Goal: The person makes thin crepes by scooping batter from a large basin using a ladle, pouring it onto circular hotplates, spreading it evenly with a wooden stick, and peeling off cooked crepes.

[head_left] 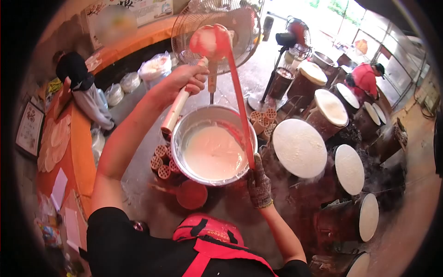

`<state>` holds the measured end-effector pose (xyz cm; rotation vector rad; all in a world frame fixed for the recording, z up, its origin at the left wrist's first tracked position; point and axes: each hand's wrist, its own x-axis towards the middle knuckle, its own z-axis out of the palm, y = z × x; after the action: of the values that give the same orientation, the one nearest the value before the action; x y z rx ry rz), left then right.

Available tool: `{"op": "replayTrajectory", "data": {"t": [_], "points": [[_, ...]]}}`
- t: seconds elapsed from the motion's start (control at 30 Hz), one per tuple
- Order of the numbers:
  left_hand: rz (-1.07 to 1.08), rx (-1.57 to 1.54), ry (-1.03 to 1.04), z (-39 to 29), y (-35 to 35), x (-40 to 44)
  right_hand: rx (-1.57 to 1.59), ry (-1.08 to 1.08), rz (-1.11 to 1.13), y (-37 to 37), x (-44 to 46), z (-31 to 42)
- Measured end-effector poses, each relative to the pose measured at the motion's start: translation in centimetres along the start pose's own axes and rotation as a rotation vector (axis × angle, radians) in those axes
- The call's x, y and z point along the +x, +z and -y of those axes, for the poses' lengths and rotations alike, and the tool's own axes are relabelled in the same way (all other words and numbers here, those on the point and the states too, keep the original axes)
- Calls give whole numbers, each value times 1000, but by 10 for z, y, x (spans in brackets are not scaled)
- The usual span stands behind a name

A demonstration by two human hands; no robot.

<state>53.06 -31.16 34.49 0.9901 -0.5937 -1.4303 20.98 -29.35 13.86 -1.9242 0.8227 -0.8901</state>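
Note:
My left hand [184, 82], bare, is closed round the pale wooden handle of a ladle [173, 112], raised above the pot. The ladle's round head, coated in something pale and tinted red, is in front of a standing fan. My right hand [260, 184], in a dark knit glove, is closed on the lower end of a long flat red stick [240, 99]. The stick's upper end reaches the ladle head; whether they touch is unclear. Between my arms stands a large metal pot [176, 159] of creamy pale batter [214, 152]. The gloved hand is beside its right rim.
Pale rounds top several drum stoves [300, 147] on the right. Perforated briquettes [164, 171] lie around the pot, with a round long-handled pan [191, 195] below. The standing fan [254, 32] is ahead. People are at far left [83, 87] and far right [364, 81].

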Motion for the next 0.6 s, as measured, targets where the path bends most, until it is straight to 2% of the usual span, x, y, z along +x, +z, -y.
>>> {"op": "replayTrajectory", "data": {"t": [0.07, 0.1, 0.17, 0.2, 0.23, 0.3, 0.33, 0.37, 0.43, 0.47, 0.5, 0.57, 0.6], "points": [[-1, 47, -44, 5, -11, 4, 22, -34, -122, 33, 8, 8], [-2, 71, -74, 14, -18, 9, -259, -163, -291, 60, 12, -1], [-10, -98, -253, 52, -50, 26, -660, -151, -327, 107, 9, -13], [31, -355, -393, 73, -73, 37, -853, -5, -250, 137, -2, -35], [68, -613, -532, 90, -95, 47, -936, 24, -263, 165, -20, -59], [172, -678, -688, 110, -129, 45, -965, 152, -132, 193, -65, -73], [132, -795, -747, 122, -151, 47, -1026, 171, -123, 201, -90, -83], [109, -732, -771, 128, -169, 48, -1083, 199, -109, 207, -122, -91], [83, -585, -807, 129, -186, 56, -991, 167, -94, 197, -181, -107], [74, 4, -445, 140, -185, 46, -997, 191, -67, 186, -201, -96], [4, 392, -256, 134, -165, 12, -1002, 214, -40, 175, -221, -78], [6, 483, -182, 140, -156, -26, -987, 319, -100, 173, -274, -60], [63, 483, -271, 142, -156, -20, -964, 382, -240, 180, -279, -35]]}}
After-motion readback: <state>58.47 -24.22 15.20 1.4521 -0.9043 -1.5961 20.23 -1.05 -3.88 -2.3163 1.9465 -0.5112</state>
